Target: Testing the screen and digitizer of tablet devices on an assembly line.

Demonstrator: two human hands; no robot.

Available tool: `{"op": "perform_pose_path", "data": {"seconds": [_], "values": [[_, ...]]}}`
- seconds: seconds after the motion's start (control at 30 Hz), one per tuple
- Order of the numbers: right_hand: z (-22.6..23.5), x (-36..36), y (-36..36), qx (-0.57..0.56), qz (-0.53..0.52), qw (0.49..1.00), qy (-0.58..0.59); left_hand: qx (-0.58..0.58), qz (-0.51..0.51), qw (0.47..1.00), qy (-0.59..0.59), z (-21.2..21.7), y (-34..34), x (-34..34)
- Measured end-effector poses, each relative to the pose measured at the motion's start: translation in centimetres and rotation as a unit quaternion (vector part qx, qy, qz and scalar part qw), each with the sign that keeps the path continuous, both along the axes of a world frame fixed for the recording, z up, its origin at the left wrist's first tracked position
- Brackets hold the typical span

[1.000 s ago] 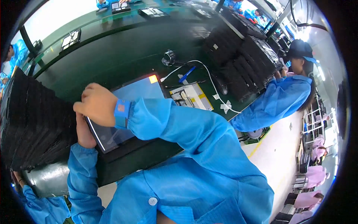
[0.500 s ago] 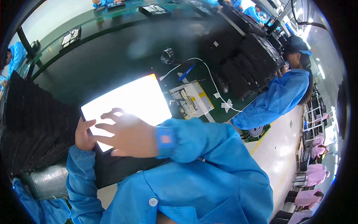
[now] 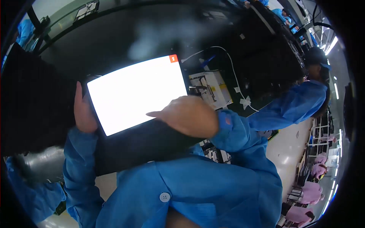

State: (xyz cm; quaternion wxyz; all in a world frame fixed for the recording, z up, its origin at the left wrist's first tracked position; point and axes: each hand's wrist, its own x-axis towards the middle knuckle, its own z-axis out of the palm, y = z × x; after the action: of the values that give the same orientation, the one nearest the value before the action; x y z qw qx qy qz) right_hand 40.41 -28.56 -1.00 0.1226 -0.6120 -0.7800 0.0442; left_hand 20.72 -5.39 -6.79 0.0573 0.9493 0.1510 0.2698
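Now, from far left: dark stack (image 3: 34,98), its layers lost in gloom. Left hand (image 3: 84,114) stands along the left side of the lit screen (image 3: 133,93), fingers straight up; grip wide, closed on nothing; contact with the frame uncertain. It looks flatter than half a second ago, when it curled at the near left corner.

Screen lies slanted on the desk (image 3: 137,152), between the hands. A second ago bluish with a yellow corner square; now white, with a red square (image 3: 173,58) at the far right corner. Right hand (image 3: 190,119), spread over the left part half a second ago, is now at the near right edge, index finger out over the white. Most of the panel is thus uncovered, which probably suits checking it. Touch unclear; remaining fingers folded and blurred, so cannot tell whether that grip holds anything.

Right of the screen: white board (image 3: 222,98) bearing small dark and pale parts; cannot tell if it has sides. White cable (image 3: 232,68) curves past it. Farther right, low down, green crate (image 3: 274,133), partly hidden by a co-worker's blue sleeve (image 3: 285,108); contents unreadable.
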Motion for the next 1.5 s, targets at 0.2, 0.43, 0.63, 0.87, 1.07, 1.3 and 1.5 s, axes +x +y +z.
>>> {"op": "perform_pose_path", "data": {"seconds": [0.2,0.43,0.63,0.87,1.07,1.3,1.5], "values": [[-0.8,-3.3,1.6,-0.041,0.119,0.96,0.251,-0.076,0.008,0.997,-0.002,-0.5,0.1,-0.3],[1.5,-1.1,4.5,-0.116,0.096,0.795,0.587,0.004,-0.004,1.0,0.013,-0.7,0.1,-1.1],[3.4,3.5,3.4,0.025,-0.046,0.86,0.507,-0.766,-0.051,0.552,-0.324,-1.2,-0.6,0.7],[1.9,1.5,0.1,-0.035,0.079,0.971,0.222,-0.768,-0.133,0.574,-0.249,-2.7,0.6,-0.2],[3.4,0.6,-0.4,0.036,-0.061,0.997,-0.018,-0.75,-0.16,0.59,-0.251,-4.1,1.6,-2.0],[4.2,-0.9,2.9,0.098,-0.091,0.99,-0.053,-0.833,-0.132,0.513,-0.159,1.6,-1.2,0.3],[3.8,-2.9,7.8,0.085,0.05,0.995,-0.016,-0.829,-0.151,0.508,-0.178,0.3,-0.8,0.8]]}}
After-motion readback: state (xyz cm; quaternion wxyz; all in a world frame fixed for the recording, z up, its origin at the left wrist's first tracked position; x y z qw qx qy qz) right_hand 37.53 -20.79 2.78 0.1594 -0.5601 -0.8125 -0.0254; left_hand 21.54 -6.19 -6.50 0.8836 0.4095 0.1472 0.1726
